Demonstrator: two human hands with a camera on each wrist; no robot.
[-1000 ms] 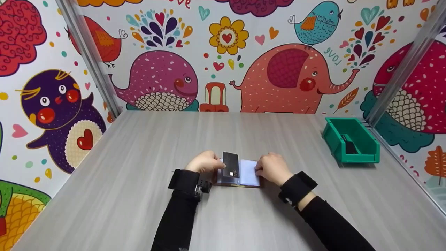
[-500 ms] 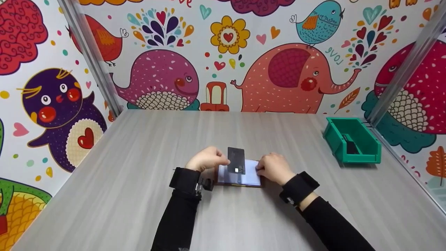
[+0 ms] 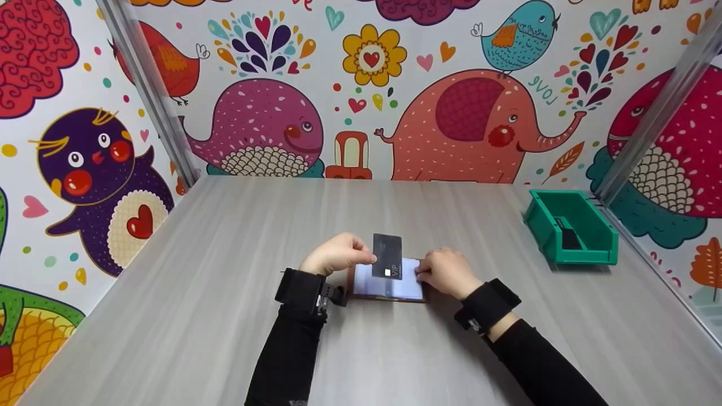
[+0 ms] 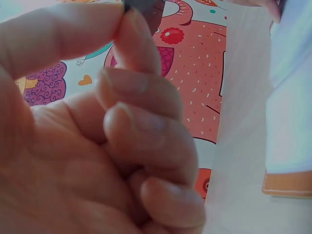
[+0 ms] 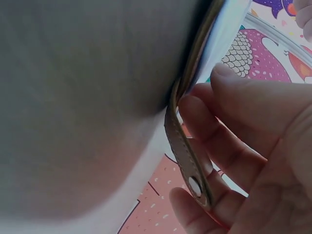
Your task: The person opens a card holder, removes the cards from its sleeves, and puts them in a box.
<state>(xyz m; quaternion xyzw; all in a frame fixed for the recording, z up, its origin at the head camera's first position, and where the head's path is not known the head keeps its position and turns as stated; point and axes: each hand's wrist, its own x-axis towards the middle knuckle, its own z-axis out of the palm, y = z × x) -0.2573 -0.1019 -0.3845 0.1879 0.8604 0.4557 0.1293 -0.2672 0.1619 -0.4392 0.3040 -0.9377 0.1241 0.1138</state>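
Between thumb and forefinger, my left hand (image 3: pixel 337 252) pinches the left edge of a black card (image 3: pixel 388 255) marked VIP. The card is upright above an open card holder (image 3: pixel 366 288) with clear sleeves and a brown cover. In the left wrist view only a dark corner of the card (image 4: pixel 144 5) shows at the fingertips, and the other fingers are curled. My right hand (image 3: pixel 448 273) grips the holder's right edge. Its strap (image 5: pixel 180 146), with a metal snap, hangs against the right fingers in the right wrist view.
A green bin (image 3: pixel 584 256) stands at the table's right side with a dark item (image 3: pixel 569 237) inside. The holder lies on the wood-grain table (image 3: pixel 271 225). Walls with cartoon animals (image 3: pixel 457 135) and metal posts (image 3: pixel 149 93) border the table.
My left hand has lifted the card up and slightly right, from over the holder's left sleeve to clear above it. The right hand has stayed at the holder's edge.
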